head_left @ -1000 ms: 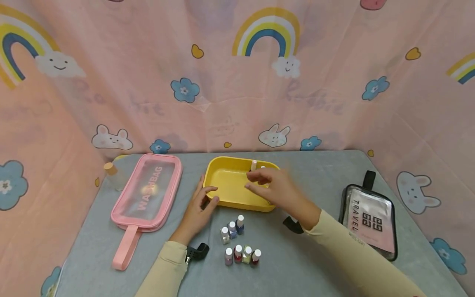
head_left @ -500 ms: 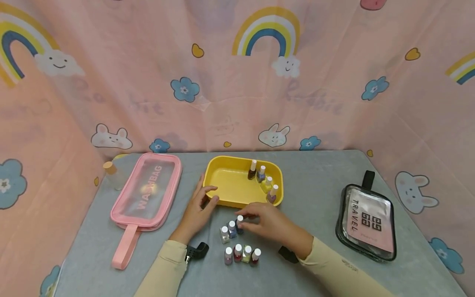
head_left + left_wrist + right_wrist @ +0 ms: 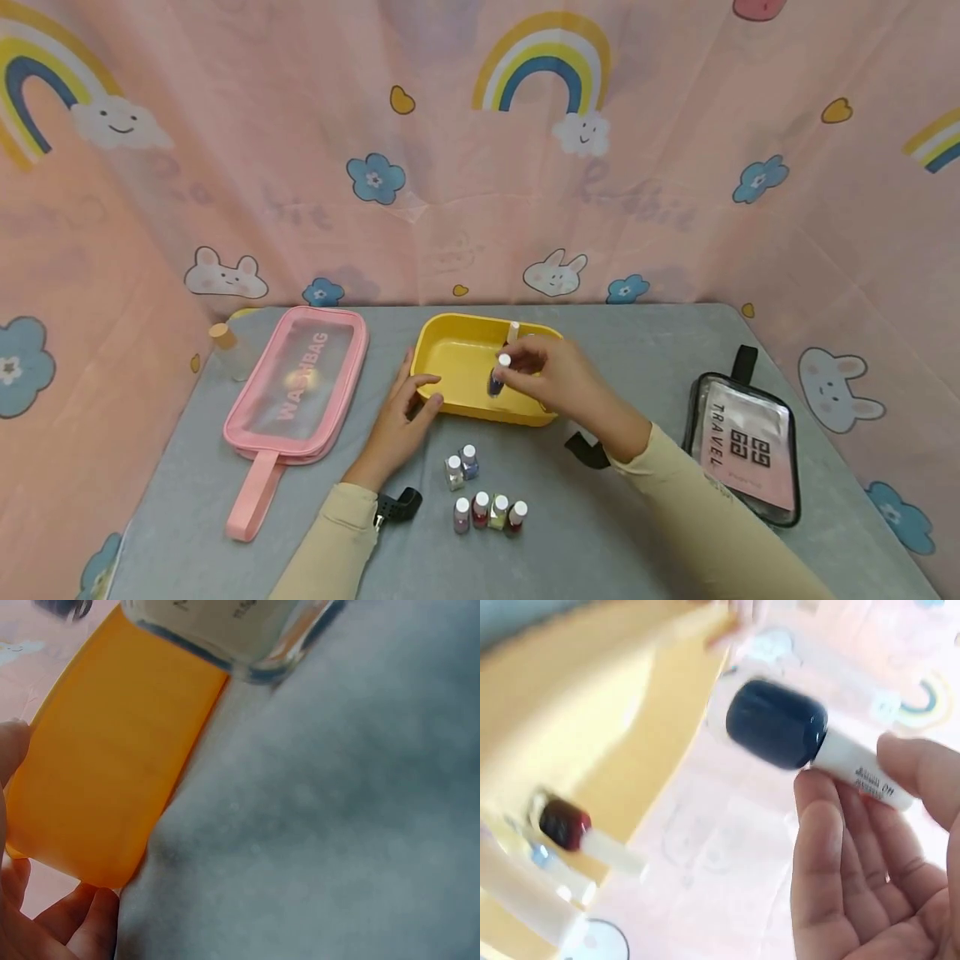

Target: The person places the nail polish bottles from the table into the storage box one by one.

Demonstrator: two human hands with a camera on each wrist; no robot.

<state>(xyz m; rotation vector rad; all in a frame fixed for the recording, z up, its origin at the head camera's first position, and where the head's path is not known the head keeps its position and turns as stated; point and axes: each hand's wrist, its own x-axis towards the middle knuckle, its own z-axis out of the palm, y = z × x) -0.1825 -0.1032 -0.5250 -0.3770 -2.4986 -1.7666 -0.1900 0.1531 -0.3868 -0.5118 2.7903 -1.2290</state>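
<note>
A small bottle of dark blue nail polish [image 3: 495,382] with a white cap hangs over the yellow tray [image 3: 457,408]. My right hand [image 3: 562,379] pinches it by the cap between thumb and fingers, as the right wrist view shows. My left hand [image 3: 401,425] holds the tray's left end, its fingers bent around the corner. Inside the tray's right part, a dark red nail polish [image 3: 565,823] stands near other bottles, mostly hidden by my right hand in the head view. On the cloth before the tray stand a pair of bottles [image 3: 461,468] and a row of several more [image 3: 490,513].
A pink wash bag [image 3: 300,392] lies to the left, with a bottle with a tan cap [image 3: 228,350] behind it. At the right lies a black-edged travel pouch [image 3: 746,446]. A printed pink curtain [image 3: 450,167] closes off the table's back.
My right hand has come down to the near bottles, taken the dark blue nail polish from the group of three, and carried it up over the tray. My left hand stays put.
</note>
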